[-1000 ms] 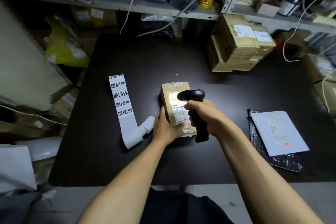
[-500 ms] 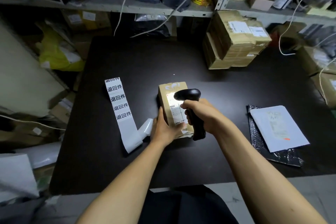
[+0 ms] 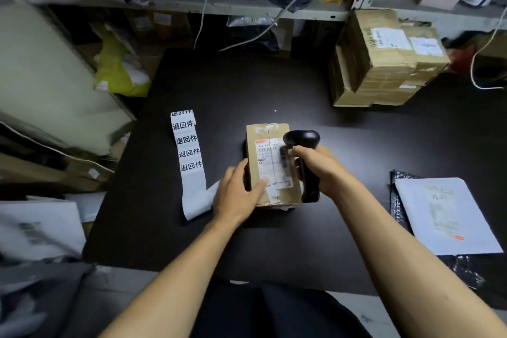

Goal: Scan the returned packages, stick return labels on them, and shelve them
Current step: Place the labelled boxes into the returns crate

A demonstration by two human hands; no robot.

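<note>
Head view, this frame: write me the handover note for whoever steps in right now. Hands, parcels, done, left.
Right hand: grips the black scanner, aimed down at the shipping label on the small cardboard box.
Left hand: steadies that box at its near left corner, thumb on the side, fingers on top.
Strip of return labels: flat on the black table, left of the box.
White mailer: on a dark bag, right of the box. Stack of taped boxes: far right.
Done: box positioned under the scanner; no return label visible on it.
Left: confirm the scan, stick a label, shelve, then handle the remaining parcels.
</note>
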